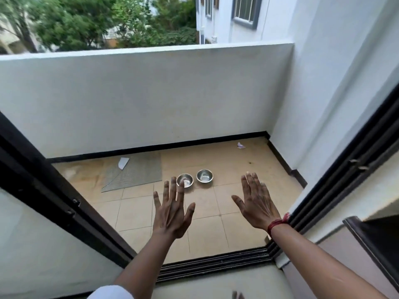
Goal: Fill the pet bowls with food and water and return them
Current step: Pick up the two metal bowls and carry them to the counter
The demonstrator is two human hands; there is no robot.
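Observation:
Two small steel pet bowls stand side by side on the tiled balcony floor: the left bowl [186, 180] and the right bowl [204, 175]. Both look hollow and shiny inside; I cannot tell if anything is in them. My left hand [172, 210] is stretched out in the air, fingers spread and straight, its fingertips overlapping the left bowl in the view. My right hand [255, 203] is held out the same way, flat and holding nothing, to the right of the bowls. A red thread band circles my right wrist.
A grey ribbed mat [138, 172] with a white scrap on it lies left of the bowls. A dark sliding-door frame [64, 203] and its track [216, 264] border the doorway. The white parapet wall [151, 100] closes the balcony. A small piece of litter [241, 145] lies near the far corner.

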